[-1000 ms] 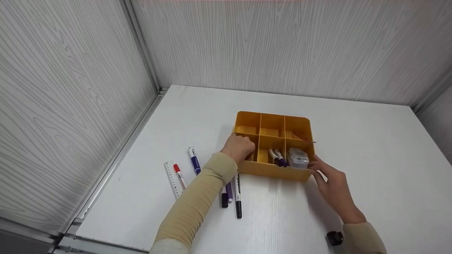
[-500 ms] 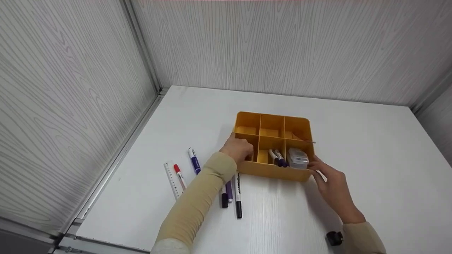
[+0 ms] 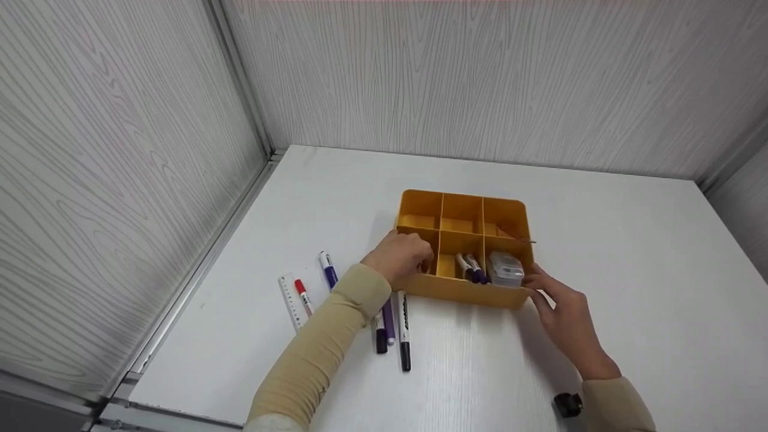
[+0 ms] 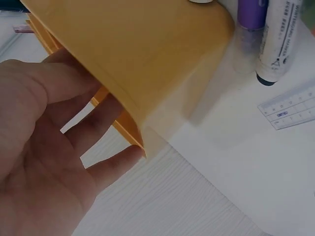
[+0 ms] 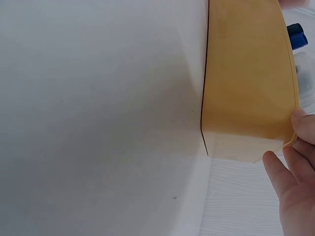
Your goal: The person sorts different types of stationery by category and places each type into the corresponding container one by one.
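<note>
While the right hand (image 3: 563,312) pinches the yellow box (image 3: 465,292) on the surface (image 3: 600,240), the left hand (image 3: 396,257), its fingertips and any hold hidden, dips into the near-left compartment (image 3: 430,236), apparently arranging contents; next likely calls for lifting out cleanly.

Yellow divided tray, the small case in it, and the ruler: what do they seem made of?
Yellow tray: probably moulded plastic, smooth and satin, judging by its thin, even walls and rounded corners. Small case: likely clear, glossy plastic; it is see-through with bright highlights. Ruler: perhaps clear plastic; white seems to show between its printed marks.
</note>
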`<move>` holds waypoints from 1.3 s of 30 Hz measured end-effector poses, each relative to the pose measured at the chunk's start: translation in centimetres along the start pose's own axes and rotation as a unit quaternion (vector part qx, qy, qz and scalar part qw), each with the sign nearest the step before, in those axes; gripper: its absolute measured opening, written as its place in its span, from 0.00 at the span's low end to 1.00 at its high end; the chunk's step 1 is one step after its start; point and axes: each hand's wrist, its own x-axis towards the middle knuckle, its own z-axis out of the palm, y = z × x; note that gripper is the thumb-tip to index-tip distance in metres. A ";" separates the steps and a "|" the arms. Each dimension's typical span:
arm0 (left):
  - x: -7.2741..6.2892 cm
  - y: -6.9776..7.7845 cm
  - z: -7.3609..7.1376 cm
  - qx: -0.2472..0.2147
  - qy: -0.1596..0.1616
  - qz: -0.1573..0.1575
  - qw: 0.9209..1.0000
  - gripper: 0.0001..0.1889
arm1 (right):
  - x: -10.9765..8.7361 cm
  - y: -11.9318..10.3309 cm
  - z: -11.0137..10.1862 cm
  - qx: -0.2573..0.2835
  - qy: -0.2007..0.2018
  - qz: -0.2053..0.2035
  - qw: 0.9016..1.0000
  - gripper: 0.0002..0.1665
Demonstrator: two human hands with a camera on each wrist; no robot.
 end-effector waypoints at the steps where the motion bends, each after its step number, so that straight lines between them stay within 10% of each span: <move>1: -0.2 0.0 -0.2 -0.002 0.003 0.001 1.000 0.07 | 0.0 0.0 0.0 0.000 0.001 -0.002 1.000 0.14; 16: -2.6 2.0 -2.6 -0.008 0.087 -0.032 0.996 0.09 | 0.1 0.1 0.0 -0.011 0.008 -0.017 1.000 0.15; 23: -4.5 2.8 -1.2 -0.023 0.132 -0.032 0.991 0.09 | 0.1 0.4 0.0 -0.009 0.007 -0.010 1.000 0.15; 39: -6.8 5.3 4.0 0.004 -0.004 -0.112 0.994 0.05 | 0.2 0.2 0.1 -0.014 -0.006 0.013 1.000 0.13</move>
